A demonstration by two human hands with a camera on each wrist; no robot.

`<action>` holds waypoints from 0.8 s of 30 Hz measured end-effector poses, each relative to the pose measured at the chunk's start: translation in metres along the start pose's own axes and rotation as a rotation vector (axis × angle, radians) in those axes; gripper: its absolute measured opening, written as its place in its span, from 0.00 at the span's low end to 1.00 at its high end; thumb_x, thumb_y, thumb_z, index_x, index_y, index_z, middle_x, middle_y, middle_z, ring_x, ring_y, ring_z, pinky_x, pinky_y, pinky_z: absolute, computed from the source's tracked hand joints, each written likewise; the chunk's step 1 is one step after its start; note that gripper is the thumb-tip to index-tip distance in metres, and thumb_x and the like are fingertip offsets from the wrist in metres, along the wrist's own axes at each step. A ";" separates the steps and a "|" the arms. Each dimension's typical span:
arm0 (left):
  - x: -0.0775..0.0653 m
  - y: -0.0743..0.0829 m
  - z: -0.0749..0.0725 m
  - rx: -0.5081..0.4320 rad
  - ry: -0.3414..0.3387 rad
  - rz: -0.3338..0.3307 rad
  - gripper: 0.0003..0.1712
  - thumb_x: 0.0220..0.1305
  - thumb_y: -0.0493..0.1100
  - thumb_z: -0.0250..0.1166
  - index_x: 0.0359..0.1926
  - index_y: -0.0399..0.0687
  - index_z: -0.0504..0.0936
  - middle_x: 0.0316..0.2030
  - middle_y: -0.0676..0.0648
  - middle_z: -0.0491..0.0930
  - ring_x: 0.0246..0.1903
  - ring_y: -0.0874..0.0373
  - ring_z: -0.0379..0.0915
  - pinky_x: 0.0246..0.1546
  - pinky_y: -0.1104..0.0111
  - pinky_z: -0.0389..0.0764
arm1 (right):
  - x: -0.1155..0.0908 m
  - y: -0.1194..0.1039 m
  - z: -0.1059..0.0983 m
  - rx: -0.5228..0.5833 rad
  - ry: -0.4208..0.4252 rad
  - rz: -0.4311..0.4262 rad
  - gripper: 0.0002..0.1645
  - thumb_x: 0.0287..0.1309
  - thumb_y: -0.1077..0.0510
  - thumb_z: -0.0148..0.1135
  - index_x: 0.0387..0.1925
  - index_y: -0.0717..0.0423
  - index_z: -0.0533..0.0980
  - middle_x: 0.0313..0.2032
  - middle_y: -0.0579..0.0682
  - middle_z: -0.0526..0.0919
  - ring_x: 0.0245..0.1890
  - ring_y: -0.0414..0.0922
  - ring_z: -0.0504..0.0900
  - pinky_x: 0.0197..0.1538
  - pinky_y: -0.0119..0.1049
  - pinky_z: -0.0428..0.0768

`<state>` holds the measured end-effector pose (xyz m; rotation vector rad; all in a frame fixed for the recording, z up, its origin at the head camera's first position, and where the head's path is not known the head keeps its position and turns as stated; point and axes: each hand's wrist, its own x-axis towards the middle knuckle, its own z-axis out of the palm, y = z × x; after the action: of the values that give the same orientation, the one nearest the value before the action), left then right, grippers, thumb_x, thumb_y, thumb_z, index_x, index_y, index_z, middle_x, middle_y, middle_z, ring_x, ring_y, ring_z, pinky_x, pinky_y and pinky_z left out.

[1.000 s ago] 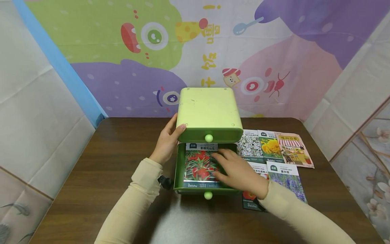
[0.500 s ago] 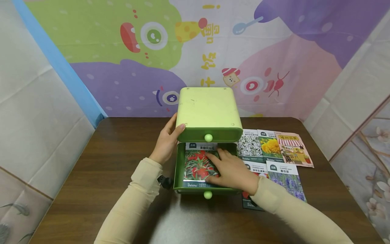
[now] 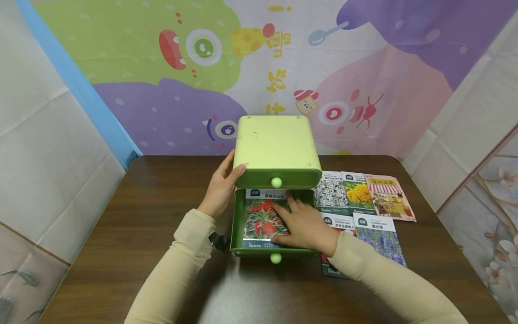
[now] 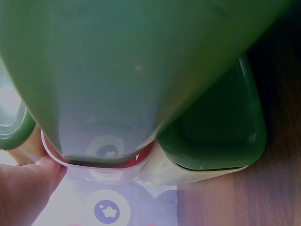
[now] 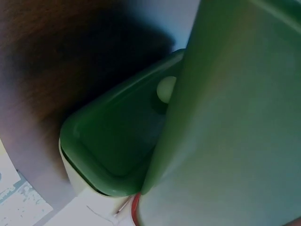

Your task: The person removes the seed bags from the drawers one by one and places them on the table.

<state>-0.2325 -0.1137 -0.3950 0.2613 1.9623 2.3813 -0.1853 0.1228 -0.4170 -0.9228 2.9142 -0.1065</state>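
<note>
A cabinet (image 3: 277, 141) of stacked drawers stands at the table's middle, its top drawer closed. The drawer (image 3: 252, 253) below, which sits in a pink tier (image 4: 89, 172) in the left wrist view, is pulled out. Inside it lies a seed packet (image 3: 263, 218) with red flowers. My right hand (image 3: 305, 225) reaches in with its fingers spread over the packet's right side, hiding part of it. My left hand (image 3: 220, 189) rests against the cabinet's left side, thumb at the front corner. That thumb (image 4: 35, 186) also shows in the left wrist view.
Several more seed packets lie right of the cabinet: white flowers (image 3: 332, 193), yellow flowers (image 3: 360, 195), a pink one (image 3: 390, 198) and lavender (image 3: 380, 236). A packet with red flowers (image 3: 333, 267) is partly under my right wrist. A cartoon cloth (image 3: 174, 112) hangs behind the table.
My right hand has slid a little left over the packet, and its forearm has swung left with it. The left hand and the drawers look the same.
</note>
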 end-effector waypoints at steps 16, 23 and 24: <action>0.000 0.000 -0.001 0.010 -0.014 0.003 0.40 0.72 0.49 0.57 0.78 0.60 0.49 0.74 0.50 0.56 0.49 0.63 0.77 0.47 0.70 0.82 | 0.003 -0.004 0.002 0.140 -0.001 -0.056 0.49 0.58 0.35 0.63 0.73 0.56 0.61 0.74 0.68 0.49 0.73 0.64 0.56 0.67 0.55 0.69; 0.000 -0.001 -0.001 0.007 -0.003 0.003 0.40 0.71 0.49 0.57 0.78 0.60 0.50 0.73 0.50 0.58 0.47 0.63 0.77 0.46 0.71 0.81 | 0.004 -0.006 0.002 0.220 -0.001 -0.056 0.47 0.61 0.38 0.63 0.74 0.55 0.60 0.76 0.65 0.48 0.74 0.61 0.54 0.68 0.55 0.68; 0.000 -0.001 0.000 0.006 -0.002 0.003 0.40 0.71 0.49 0.58 0.78 0.60 0.50 0.73 0.50 0.58 0.47 0.63 0.77 0.46 0.71 0.81 | 0.005 -0.007 0.003 0.224 -0.002 -0.057 0.47 0.61 0.38 0.62 0.74 0.55 0.60 0.76 0.65 0.48 0.74 0.61 0.54 0.68 0.55 0.68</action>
<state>-0.2327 -0.1140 -0.3957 0.2673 1.9704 2.3764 -0.1850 0.1146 -0.4192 -0.9664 2.7989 -0.4253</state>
